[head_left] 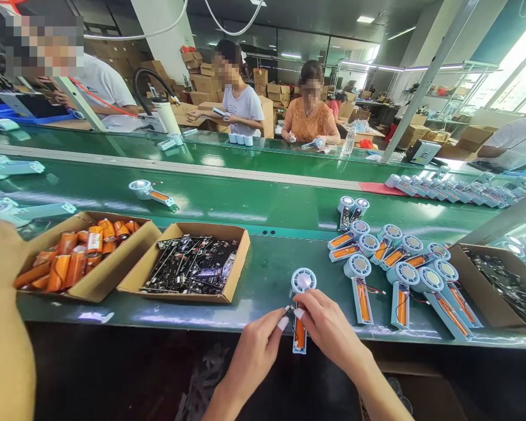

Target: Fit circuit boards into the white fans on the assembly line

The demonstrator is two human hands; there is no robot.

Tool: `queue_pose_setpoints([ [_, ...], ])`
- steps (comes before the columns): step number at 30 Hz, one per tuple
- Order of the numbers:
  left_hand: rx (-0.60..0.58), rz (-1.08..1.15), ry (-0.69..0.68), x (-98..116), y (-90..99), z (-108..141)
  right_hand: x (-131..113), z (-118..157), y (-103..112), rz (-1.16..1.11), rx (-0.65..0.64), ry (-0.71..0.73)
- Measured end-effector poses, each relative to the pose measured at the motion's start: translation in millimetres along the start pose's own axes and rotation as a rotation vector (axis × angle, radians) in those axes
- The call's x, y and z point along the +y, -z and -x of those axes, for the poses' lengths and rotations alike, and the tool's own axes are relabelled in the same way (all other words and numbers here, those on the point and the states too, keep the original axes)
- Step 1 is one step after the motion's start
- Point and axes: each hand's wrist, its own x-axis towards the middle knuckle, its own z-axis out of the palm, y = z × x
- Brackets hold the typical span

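Near the front edge of the green bench lies a light-blue handheld fan (304,280), its round head away from me and its open handle showing an orange battery (298,334). My left hand (260,342) pinches a small dark part (289,310) between thumb and fingertips, just left of the handle. Over the top of the handle is my right hand (326,324), its thumb and fingers pressed together at the fan's neck; what they grip there is too small to make out.
Cardboard boxes hold orange batteries (94,240) and black circuit boards (193,266) at left. Several open fans (402,292) lie at right beside another box (486,292). A fan (149,192) rests on the belt. Another person's arm (4,327) fills the left edge; people sit opposite.
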Motion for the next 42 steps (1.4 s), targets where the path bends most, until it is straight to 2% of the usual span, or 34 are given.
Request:
queue_pose_setpoints([
  [5, -0.084, 0.077, -0.02, 4, 13.9, -9, 6, -1, 3, -0.09, -0.027, 0.073],
  [9, -0.114, 0.08, -0.02, 4, 13.6, -11, 5, 2, -3, -0.068, 0.052, 0.065],
  [11, -0.096, 0.109, 0.013, 5, 12.1, -10, 5, 7, -4, -0.14, 0.1, 0.01],
  [16, 0.019, 0.145, 0.105, 6, 6.2, -3, 9, 30, -4, -0.313, 0.274, -0.235],
  [19, 0.03, 0.146, 0.137, 8, 3.8, 1, 5, 41, -2, -0.346, 0.188, -0.28],
  [22, 0.029, 0.181, 0.191, 11, 3.6, 2, 0, 42, 0, -0.417, 0.037, -0.226],
  [24, 0.028, 0.202, 0.232, 12, 4.4, 2, 0, 40, 3, -0.436, -0.008, -0.18],
  [27, 0.013, 0.21, 0.28, 13, 5.6, 2, 4, 35, 5, -0.374, -0.006, -0.095],
  [32, -0.026, 0.202, 0.317, 11, 4.7, 1, 9, 25, 10, -0.109, 0.013, 0.088],
  [36, -0.028, 0.271, 0.349, 11, 1.5, 5, 6, 21, 15, -0.012, -0.028, 0.134],
  [39, -0.008, 0.31, 0.361, 13, 0.0, 8, 8, 20, 11, -0.044, -0.053, 0.128],
  [42, -0.03, 0.294, 0.344, 14, -0.2, 8, 12, 19, 3, -0.199, -0.053, 0.102],
])
